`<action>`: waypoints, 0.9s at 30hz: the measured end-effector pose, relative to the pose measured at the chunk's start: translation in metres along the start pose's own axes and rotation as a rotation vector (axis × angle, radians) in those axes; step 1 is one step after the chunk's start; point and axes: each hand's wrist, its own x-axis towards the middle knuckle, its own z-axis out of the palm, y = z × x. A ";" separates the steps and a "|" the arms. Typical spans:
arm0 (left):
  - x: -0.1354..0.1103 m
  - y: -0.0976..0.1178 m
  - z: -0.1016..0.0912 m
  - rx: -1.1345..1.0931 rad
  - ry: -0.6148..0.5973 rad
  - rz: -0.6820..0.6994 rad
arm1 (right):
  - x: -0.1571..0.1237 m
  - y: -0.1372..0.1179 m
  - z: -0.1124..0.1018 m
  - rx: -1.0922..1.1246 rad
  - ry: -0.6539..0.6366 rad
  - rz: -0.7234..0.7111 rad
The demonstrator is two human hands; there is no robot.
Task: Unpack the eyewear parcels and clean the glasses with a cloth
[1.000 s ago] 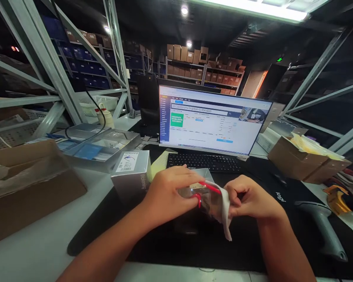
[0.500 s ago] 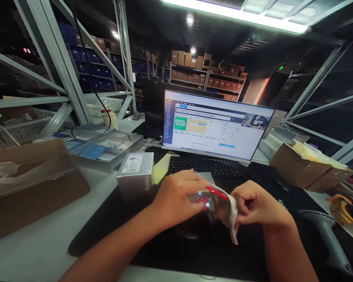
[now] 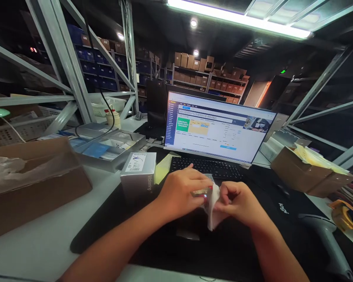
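My left hand (image 3: pixel 179 192) is closed, thumb and fingers pinching a small red-edged item (image 3: pixel 205 197) with a bright light spot on it. Most of that item is hidden by my fingers and by a limp white cloth (image 3: pixel 212 213), so its kind does not show. My right hand (image 3: pixel 235 201) has its fingers curled and pinches the right side of the cloth, which hangs down between both hands. Left of them stands a silver box (image 3: pixel 138 168) with a white label on top. Behind my fingers, a corner of another silvery box (image 3: pixel 208 178) peeks out.
A black desk mat (image 3: pixel 164 250) lies below my hands. Beyond are a keyboard (image 3: pixel 194 166) and a lit monitor (image 3: pixel 211 137). Cardboard boxes stand at left (image 3: pixel 41 188) and right (image 3: pixel 306 168). A handheld scanner (image 3: pixel 326 239) and a tape dispenser (image 3: pixel 347 215) lie at right.
My right hand and the white cloth have moved left, toward my left hand. The cloth now covers more of the red-edged item, and fewer of its lights show.
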 end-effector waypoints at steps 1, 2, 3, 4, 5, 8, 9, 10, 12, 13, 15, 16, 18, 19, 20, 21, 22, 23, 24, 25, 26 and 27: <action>0.001 0.000 -0.004 -0.050 -0.008 -0.049 | 0.000 0.001 -0.006 0.042 -0.052 0.018; 0.001 0.001 -0.007 -0.092 -0.009 -0.088 | -0.001 0.002 -0.011 0.066 -0.089 0.021; 0.002 0.003 -0.010 -0.129 -0.007 -0.114 | -0.003 0.002 -0.016 0.077 -0.114 0.015; 0.002 0.005 -0.012 -0.158 -0.007 -0.129 | -0.005 0.003 -0.019 0.084 -0.135 0.006; 0.002 0.006 -0.014 -0.179 -0.006 -0.136 | -0.007 0.004 -0.022 0.090 -0.157 -0.001; 0.001 0.008 -0.017 -0.206 -0.011 -0.145 | -0.011 0.005 -0.027 0.092 -0.192 0.006; 0.000 0.008 -0.016 -0.209 -0.016 -0.152 | -0.012 0.006 -0.028 0.082 -0.193 0.009; 0.000 0.008 -0.015 -0.208 -0.021 -0.160 | -0.013 0.006 -0.029 0.066 -0.189 0.009; -0.001 0.006 -0.013 -0.197 -0.021 -0.173 | -0.013 0.007 -0.031 0.030 -0.193 0.001; -0.002 0.005 -0.012 -0.190 -0.017 -0.174 | -0.013 0.007 -0.032 0.014 -0.209 -0.010; -0.002 0.004 -0.009 -0.179 -0.003 -0.167 | -0.014 0.007 -0.035 -0.012 -0.235 -0.038; -0.002 0.004 -0.008 -0.177 0.002 -0.163 | -0.014 0.007 -0.036 -0.021 -0.246 -0.050; -0.002 0.004 -0.007 -0.173 -0.002 -0.161 | -0.015 0.008 -0.038 -0.031 -0.251 -0.054; -0.002 0.004 -0.007 -0.169 -0.003 -0.161 | -0.015 0.008 -0.040 -0.034 -0.251 -0.046; -0.001 0.004 -0.007 -0.162 -0.006 -0.160 | -0.016 0.008 -0.041 -0.037 -0.256 -0.035; -0.002 0.004 -0.006 -0.151 -0.009 -0.157 | -0.015 0.008 -0.043 -0.039 -0.266 -0.020; -0.002 0.004 -0.006 -0.135 -0.009 -0.148 | -0.015 0.008 -0.044 -0.038 -0.276 -0.005; -0.002 0.004 -0.005 -0.114 -0.004 -0.134 | -0.015 0.008 -0.046 -0.032 -0.287 0.009; -0.002 0.005 -0.004 -0.086 0.007 -0.114 | -0.014 0.008 -0.046 -0.026 -0.290 0.023; -0.003 0.006 -0.003 -0.045 0.021 -0.087 | -0.014 0.007 -0.045 -0.020 -0.277 0.035; -0.004 0.007 -0.001 0.008 0.041 -0.054 | -0.014 0.006 -0.042 -0.017 -0.238 0.044; -0.005 0.008 0.001 0.073 0.064 -0.008 | -0.014 0.005 -0.036 -0.023 -0.176 0.048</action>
